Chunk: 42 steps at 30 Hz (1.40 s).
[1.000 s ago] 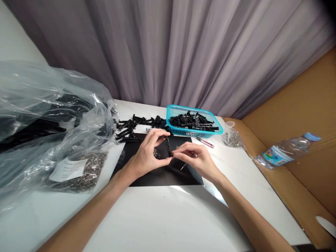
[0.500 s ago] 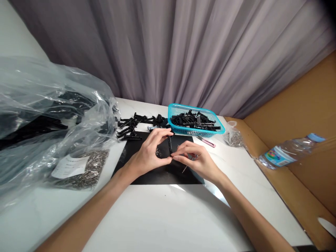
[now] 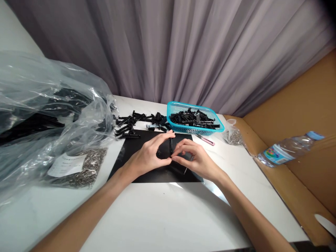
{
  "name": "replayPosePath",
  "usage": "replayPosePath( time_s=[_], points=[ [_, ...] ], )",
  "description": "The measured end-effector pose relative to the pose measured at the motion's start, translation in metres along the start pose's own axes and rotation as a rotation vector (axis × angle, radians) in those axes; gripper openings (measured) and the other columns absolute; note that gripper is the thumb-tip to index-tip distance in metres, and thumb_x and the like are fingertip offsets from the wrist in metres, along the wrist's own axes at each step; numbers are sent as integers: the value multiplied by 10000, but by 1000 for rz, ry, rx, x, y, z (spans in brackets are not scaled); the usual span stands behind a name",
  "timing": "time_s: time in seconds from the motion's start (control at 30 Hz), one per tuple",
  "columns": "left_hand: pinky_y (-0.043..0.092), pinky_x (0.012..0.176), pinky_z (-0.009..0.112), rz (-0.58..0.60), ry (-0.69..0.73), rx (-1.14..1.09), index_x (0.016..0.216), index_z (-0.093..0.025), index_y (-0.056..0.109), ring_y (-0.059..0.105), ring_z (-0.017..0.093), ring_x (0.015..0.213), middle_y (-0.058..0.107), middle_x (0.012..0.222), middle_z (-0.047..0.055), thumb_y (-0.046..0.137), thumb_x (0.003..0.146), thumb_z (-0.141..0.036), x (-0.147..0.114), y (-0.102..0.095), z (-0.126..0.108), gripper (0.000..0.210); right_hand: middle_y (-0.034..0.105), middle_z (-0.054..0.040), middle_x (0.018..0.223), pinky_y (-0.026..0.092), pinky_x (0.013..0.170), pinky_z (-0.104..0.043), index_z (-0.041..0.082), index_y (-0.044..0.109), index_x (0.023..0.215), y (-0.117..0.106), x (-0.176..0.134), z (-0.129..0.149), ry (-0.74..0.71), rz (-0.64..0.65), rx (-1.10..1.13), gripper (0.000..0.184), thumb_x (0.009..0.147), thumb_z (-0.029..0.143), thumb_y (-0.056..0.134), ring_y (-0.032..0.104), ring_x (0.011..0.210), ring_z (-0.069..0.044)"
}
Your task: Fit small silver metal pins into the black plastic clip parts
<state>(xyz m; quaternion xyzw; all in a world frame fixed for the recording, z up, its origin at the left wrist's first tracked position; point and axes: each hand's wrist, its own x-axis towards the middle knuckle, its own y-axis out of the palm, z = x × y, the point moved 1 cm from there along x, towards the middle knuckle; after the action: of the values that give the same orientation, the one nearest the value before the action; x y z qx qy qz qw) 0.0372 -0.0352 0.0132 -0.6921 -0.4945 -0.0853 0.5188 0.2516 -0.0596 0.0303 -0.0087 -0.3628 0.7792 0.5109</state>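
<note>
My left hand holds a slim black plastic part upright, its ends between thumb and fingers. The thumb and fingers of my right hand are pinched at the part's lower end; whatever tiny piece may be between the tips is hidden. A thin metal rod-like tool sticks out below my right palm, apparently tucked in that hand. Beneath both hands lies a black mat. A few small metal pieces show on it, partly behind my left hand.
Behind the mat stands a blue basket of black parts, with loose black parts to its left. A pink-handled cutter and a small bag sit right. Plastic bags, including one of metal pieces, fill the left; a bottle lies right.
The black part has turned slightly and shows a narrower side. My right fingers have shifted a little at its lower end, and the metal tool stands steeper. The view has moved slightly.
</note>
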Motion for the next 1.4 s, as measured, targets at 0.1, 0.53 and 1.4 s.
replayPosePath(
  time_s=[0.1, 0.53, 1.4],
  points=[
    [538, 1167, 422, -7, 28, 51, 1402, -237, 520, 653, 251, 1310, 659, 1409, 77, 755, 824, -137, 0, -2, -2, 632, 732, -27, 1006, 488, 825, -321, 214, 727, 884, 0, 1, -2, 57, 11, 87, 66, 936, 255, 734, 631, 938, -181],
    [640, 1003, 402, -38, 261, 302, 1324, -156, 520, 729, 281, 1190, 736, 1259, 142, 742, 839, -145, -4, 4, -4, 534, 729, -33, 917, 440, 686, -292, 185, 706, 803, 12, 2, -16, 275, 64, 315, 303, 827, 464, 823, 597, 763, -155],
    [622, 938, 423, 92, -246, 31, 1292, -262, 629, 700, 256, 1046, 703, 1240, 67, 861, 749, -450, 0, -2, 20, 620, 603, -48, 906, 438, 942, -361, 210, 736, 879, -12, 0, -12, 195, 60, -83, 602, 1105, 560, 301, 567, 931, -201]
  ],
)
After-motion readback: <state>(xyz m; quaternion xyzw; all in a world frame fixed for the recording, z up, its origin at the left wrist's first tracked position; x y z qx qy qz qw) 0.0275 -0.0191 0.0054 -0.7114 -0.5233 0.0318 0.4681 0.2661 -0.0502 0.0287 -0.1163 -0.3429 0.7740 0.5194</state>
